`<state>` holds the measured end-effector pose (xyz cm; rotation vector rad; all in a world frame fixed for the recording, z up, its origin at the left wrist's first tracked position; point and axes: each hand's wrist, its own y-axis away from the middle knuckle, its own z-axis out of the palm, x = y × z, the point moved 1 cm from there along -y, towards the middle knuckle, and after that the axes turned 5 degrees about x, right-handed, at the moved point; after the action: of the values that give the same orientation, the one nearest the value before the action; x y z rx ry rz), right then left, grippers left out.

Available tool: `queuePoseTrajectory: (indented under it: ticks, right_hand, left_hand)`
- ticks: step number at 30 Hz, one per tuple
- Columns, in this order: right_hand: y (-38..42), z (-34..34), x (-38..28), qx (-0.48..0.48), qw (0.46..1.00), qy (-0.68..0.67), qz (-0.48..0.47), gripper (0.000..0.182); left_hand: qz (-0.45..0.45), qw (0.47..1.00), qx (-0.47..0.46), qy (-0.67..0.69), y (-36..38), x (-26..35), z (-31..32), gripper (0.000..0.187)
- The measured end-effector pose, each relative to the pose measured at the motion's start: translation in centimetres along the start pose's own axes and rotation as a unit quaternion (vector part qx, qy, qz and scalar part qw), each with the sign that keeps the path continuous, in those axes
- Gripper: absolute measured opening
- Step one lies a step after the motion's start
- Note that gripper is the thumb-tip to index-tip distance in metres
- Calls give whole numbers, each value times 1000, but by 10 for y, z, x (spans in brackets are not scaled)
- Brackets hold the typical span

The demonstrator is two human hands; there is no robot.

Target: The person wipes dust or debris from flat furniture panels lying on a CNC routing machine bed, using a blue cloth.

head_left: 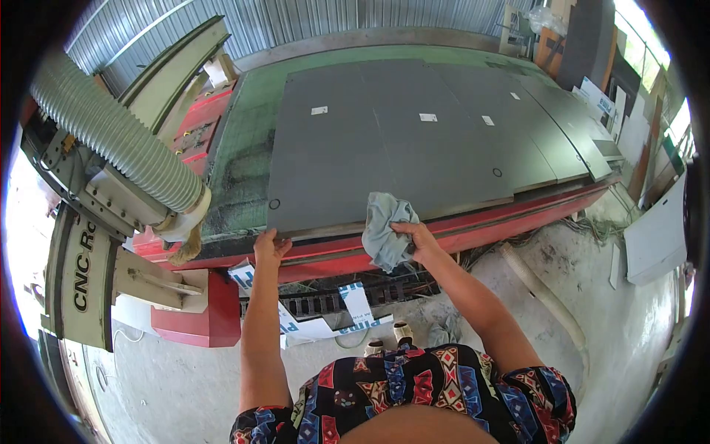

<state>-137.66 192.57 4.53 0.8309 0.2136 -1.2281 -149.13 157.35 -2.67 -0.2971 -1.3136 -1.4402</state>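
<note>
My right hand point(416, 238) grips a crumpled grey-blue cloth point(386, 226) at the front edge of the machine bed. Part of the cloth rests against the edge of a dark grey panel point(333, 163), and the rest hangs down over the red side. At the panel's front left corner, my left hand point(271, 246) has its fingers closed on the edge, thumb side up. Several dark grey panels lie side by side on the green bed point(244, 163), bearing small white labels point(427, 118) and round cut marks point(274, 204).
A CNC router gantry point(81, 274) with a thick ribbed hose point(122, 129) stands close on my left. Below the red bed frame point(473, 229) lie a cable chain and printed sheet scraps point(355, 305). A pale hose point(543, 292) crosses the floor; a white panel point(657, 229) leans at right.
</note>
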Motion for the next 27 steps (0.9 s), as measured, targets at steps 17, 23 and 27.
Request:
queuePoseTrajectory:
  ticks: [17,23,27]
  right_hand:
    - [-34,1,10,-50,995,-70,41,38]
    - [-34,16,22,-64,994,-70,50,42]
    - [-17,33,23,-24,995,-73,60,44]
  left_hand:
    - [13,991,116,66,-26,-9,-4,17]
    - [68,987,114,93,-30,12,-18,14]
    - [43,992,111,48,-35,21,-33,17]
